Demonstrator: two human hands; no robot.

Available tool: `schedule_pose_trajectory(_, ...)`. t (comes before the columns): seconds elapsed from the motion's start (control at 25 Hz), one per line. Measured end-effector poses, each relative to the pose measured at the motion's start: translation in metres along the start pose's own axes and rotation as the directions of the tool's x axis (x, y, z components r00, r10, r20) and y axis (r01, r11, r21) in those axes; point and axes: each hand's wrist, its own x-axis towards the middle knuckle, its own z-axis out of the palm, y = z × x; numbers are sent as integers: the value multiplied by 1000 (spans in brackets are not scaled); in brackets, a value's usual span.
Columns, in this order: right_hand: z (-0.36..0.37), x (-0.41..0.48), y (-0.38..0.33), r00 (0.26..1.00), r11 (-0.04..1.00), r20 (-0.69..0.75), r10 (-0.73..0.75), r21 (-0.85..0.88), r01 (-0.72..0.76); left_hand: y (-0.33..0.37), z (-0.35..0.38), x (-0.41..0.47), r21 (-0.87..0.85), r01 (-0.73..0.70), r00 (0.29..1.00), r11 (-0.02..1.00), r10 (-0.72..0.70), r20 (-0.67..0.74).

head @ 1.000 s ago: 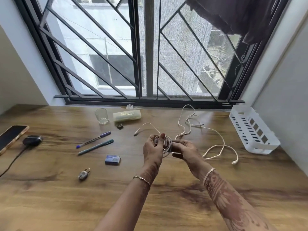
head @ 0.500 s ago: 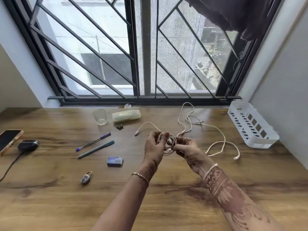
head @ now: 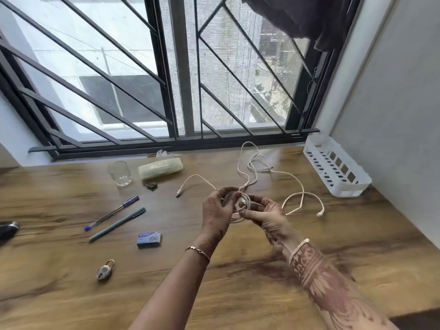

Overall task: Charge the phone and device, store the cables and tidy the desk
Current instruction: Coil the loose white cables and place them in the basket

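Holding the left hand (head: 217, 210) upright at the centre of the frame, back toward the camera, fingers curling round a small coil of white cable (head: 246, 203). Pinching the coil's right side with the right hand (head: 267, 217), palm turned partly up, thumb pressing on top. Reaching in with both forearms from the bottom edge, wrists nearly meeting above the wooden worktop (head: 238, 294).

Letting the rest of the cable trail over the worktop: one plug end lying just left of the hands, loops running toward the window at upper centre, another end curving down to the right of the hands.

Showing raised lettering on a pale case (head: 160, 167) near the window sill, too blurred for reading; showing print on a small blue box (head: 149, 239) at lower left of the hands, likewise unreadable.

Keeping company further out with a glass (head: 120, 173) beside the case, two pens (head: 112, 213) left of centre, a padlock (head: 104, 270) at lower left, a black device (head: 8, 229) cut off by the left edge, and a white basket (head: 352, 189) against the wall at the right.
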Motion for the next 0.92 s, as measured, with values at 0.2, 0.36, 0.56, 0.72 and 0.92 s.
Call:
schedule_pose_trajectory(0.2, -22, 8, -11, 998, 998, -19, -54, 39, 55, 8, 30, 5, 185, -71, 995, 980, 82, -50)
schedule_pose_trajectory(0.36, -48, 16, -22, 985, 983, -48, -164, -92, 159, 15, 67, 8, 262, -95, 990, 960, 118, -76)
schedule_pose_trajectory(0.56, -93, 34, -43, 950, 916, -10, -312, -269, 298, 36, 119, 18, 273, -67, 984, 960, 108, -140)
schedule_pose_trajectory(0.72, -121, 46, -54, 914, 819, -38, -405, -460, 343, 48, 155, 19, 303, -50, 980, 952, 104, -167)
schedule_pose_trajectory(0.92, -148, 57, -70, 924, 786, -66, -377, -550, 282, 59, 190, 23, 366, -8, 980, 930, 80, -183)
